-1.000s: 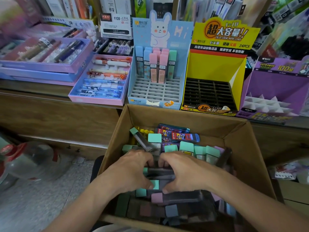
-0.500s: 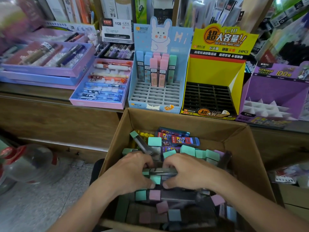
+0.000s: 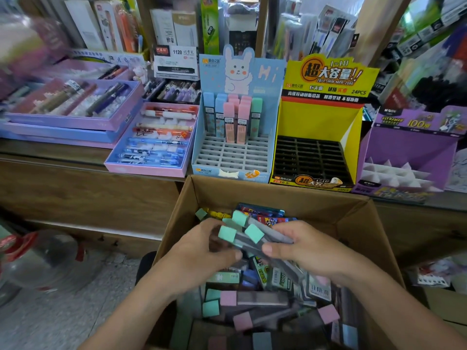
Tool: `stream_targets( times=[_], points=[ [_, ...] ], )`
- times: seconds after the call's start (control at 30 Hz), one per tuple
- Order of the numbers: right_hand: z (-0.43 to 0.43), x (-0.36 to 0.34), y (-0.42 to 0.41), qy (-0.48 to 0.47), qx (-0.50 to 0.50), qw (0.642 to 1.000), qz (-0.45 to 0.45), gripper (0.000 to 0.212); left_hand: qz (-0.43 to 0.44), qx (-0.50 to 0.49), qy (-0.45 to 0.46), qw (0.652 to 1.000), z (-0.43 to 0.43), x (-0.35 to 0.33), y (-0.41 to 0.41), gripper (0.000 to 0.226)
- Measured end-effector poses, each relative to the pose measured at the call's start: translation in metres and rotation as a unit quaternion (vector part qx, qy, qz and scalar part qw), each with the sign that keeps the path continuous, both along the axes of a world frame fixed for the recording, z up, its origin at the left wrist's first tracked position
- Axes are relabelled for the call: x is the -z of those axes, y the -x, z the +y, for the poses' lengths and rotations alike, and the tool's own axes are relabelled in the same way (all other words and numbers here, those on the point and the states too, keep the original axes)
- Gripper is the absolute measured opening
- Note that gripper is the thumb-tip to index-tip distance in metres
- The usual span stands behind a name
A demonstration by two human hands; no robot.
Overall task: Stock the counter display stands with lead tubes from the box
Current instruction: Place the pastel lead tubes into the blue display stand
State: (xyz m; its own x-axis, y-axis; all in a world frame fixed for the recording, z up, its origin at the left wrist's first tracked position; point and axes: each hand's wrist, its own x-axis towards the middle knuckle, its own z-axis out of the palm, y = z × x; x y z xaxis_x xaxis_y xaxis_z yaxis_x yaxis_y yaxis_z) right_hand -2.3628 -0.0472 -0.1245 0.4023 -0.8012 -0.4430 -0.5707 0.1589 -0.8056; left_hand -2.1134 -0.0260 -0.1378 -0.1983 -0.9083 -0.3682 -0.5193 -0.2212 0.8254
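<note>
Where the two hands meet above the cardboard box (image 3: 252, 190), a small bundle of mint-capped lead tubes (image 3: 249, 232) is held between them, caps pointing up and to the left. The left hand (image 3: 202, 251) grips the cap end with curled fingers and thumb. The right hand (image 3: 303, 248) clasps the grey bodies, thumb beneath and fingers over the top.

The box holds a loose pile of further tubes (image 3: 252, 298) with mint, pink and blue caps lying at mixed angles. Several flat printed packs (image 3: 262, 213) lie at its far wall.

On the counter just behind the box stand three displays:
- The blue rabbit stand (image 3: 227, 160) is lettered "Hi". Blue, pink and green upright tubes (image 3: 231, 117) occupy its rear rows, and the white slot grid in front shows bare.
- The yellow stand (image 3: 328, 117) reads "1=10", "超大容量!!", "2B/0.5MM MPR-2086" and "24PCS". Its black slot grid shows bare.
- The purple stand (image 3: 409, 147) is marked "100" and shows white angled dividers.

To the left, a pink-and-blue tray (image 3: 149, 170) holds pens laid crosswise. A purple tray (image 3: 75, 123) beyond it also holds pens. A white card (image 3: 177, 59) behind them reads "1120".
</note>
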Motion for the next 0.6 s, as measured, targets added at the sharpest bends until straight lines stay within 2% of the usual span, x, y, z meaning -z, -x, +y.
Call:
stream_targets(
  times=[0.07, 0.17, 0.3, 0.4, 0.6],
  points=[
    [0.002, 0.000, -0.002, -0.015, 0.043, 0.996, -0.071, 0.021, 0.099, -0.041, -0.019, 0.994, -0.001, -0.002, 0.003, 0.032],
    [0.003, 0.000, -0.011, -0.021, 0.089, 0.981, -0.170, 0.019, 0.219, -0.039, -0.079, 0.972, -0.001, -0.010, 0.011, 0.037],
    [0.008, -0.004, -0.028, 0.008, 0.089, 0.972, -0.218, 0.017, 0.327, -0.059, -0.135, 0.934, -0.004, -0.021, 0.028, 0.034],
    [0.010, -0.004, -0.038, 0.052, 0.094, 0.970, -0.216, 0.020, 0.375, -0.109, -0.149, 0.908, -0.008, -0.025, 0.036, 0.031],
    [0.011, -0.005, -0.041, 0.072, 0.107, 0.971, -0.202, 0.037, 0.384, -0.146, -0.121, 0.904, -0.012, -0.023, 0.039, 0.035]
  ],
)
